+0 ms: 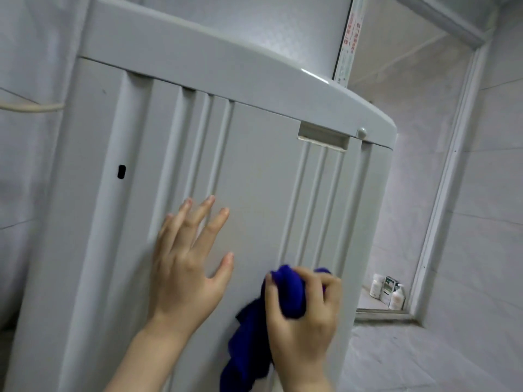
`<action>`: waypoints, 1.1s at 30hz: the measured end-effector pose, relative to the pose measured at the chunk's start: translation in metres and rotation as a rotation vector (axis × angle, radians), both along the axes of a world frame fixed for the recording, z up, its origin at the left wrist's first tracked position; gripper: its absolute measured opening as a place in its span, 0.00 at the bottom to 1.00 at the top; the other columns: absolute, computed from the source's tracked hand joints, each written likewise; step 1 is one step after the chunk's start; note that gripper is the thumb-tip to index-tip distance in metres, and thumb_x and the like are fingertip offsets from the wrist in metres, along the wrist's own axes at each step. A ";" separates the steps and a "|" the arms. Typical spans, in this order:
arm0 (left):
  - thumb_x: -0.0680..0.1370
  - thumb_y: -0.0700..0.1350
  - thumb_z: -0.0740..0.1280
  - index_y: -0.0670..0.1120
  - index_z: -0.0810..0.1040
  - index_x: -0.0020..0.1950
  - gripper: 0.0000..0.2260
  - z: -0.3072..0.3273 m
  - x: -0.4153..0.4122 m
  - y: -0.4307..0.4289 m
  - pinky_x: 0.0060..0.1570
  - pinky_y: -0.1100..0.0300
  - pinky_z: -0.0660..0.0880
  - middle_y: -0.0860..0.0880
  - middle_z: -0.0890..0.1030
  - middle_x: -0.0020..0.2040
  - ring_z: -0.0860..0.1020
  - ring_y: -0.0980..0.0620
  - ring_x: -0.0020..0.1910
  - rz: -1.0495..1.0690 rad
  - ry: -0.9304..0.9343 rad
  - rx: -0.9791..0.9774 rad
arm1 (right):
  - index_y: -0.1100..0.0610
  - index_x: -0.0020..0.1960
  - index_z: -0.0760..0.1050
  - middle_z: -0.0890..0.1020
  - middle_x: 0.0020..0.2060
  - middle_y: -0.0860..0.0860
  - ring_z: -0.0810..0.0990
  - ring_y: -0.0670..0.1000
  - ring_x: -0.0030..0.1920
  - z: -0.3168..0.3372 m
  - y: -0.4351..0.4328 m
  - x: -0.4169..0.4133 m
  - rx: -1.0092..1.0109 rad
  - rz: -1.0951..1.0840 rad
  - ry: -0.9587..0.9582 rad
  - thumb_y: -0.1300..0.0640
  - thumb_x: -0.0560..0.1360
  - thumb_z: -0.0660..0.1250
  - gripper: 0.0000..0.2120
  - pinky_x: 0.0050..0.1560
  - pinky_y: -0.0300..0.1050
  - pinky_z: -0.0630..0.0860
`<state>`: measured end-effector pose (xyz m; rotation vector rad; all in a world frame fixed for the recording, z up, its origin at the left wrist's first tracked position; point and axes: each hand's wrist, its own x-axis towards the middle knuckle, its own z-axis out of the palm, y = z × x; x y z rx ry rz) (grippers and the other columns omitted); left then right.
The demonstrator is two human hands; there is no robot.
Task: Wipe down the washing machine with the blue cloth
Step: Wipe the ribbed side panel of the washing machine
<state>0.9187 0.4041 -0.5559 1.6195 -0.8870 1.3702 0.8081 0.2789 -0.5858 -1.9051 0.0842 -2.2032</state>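
Two hands engaged. Blue cloth (285, 295), soft, light, limp, being held bunched in clenched right hand (302, 315) against washing machine (254, 179) side panel; loose tail hanging below. Left hand (186, 261) spread, being braced just left of cloth.

Head camera, tilted, close to washing machine (254, 171) side.

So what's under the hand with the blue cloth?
The right hand bunches the blue cloth against the washing machine side panel. Cloth hangs below the fist. The panel patch under it is covered, so unseen.
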 end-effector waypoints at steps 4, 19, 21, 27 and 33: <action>0.74 0.51 0.64 0.48 0.73 0.72 0.26 0.010 0.004 0.016 0.76 0.46 0.57 0.47 0.69 0.75 0.64 0.42 0.76 0.023 0.026 -0.087 | 0.59 0.49 0.80 0.75 0.47 0.57 0.77 0.60 0.48 0.153 0.006 0.017 -0.130 -0.017 -0.127 0.53 0.70 0.76 0.13 0.56 0.49 0.75; 0.75 0.54 0.63 0.45 0.74 0.72 0.27 -0.001 0.029 0.025 0.75 0.43 0.59 0.45 0.70 0.75 0.64 0.40 0.75 0.033 0.077 -0.178 | 0.60 0.45 0.78 0.74 0.44 0.56 0.74 0.60 0.44 0.171 -0.012 0.041 -0.339 -0.217 0.158 0.51 0.72 0.72 0.12 0.48 0.50 0.72; 0.74 0.53 0.64 0.45 0.75 0.72 0.27 -0.001 0.030 0.025 0.75 0.45 0.59 0.45 0.71 0.74 0.66 0.39 0.75 0.037 0.059 -0.193 | 0.61 0.45 0.77 0.72 0.44 0.54 0.74 0.61 0.44 0.203 0.001 0.051 -0.310 -0.216 0.091 0.51 0.72 0.72 0.13 0.48 0.46 0.69; 0.74 0.53 0.65 0.46 0.74 0.72 0.27 -0.004 0.034 0.028 0.74 0.44 0.61 0.46 0.71 0.74 0.65 0.42 0.75 0.002 0.063 -0.196 | 0.61 0.47 0.77 0.73 0.46 0.57 0.74 0.60 0.45 0.193 0.005 0.057 -0.253 -0.191 0.043 0.51 0.74 0.72 0.13 0.50 0.46 0.69; 0.74 0.47 0.68 0.45 0.75 0.71 0.25 -0.001 0.044 0.054 0.73 0.41 0.63 0.44 0.72 0.73 0.66 0.40 0.75 0.072 0.041 -0.245 | 0.62 0.45 0.80 0.74 0.43 0.57 0.72 0.57 0.44 0.082 -0.002 0.045 -0.514 -0.220 0.297 0.53 0.73 0.72 0.11 0.48 0.49 0.71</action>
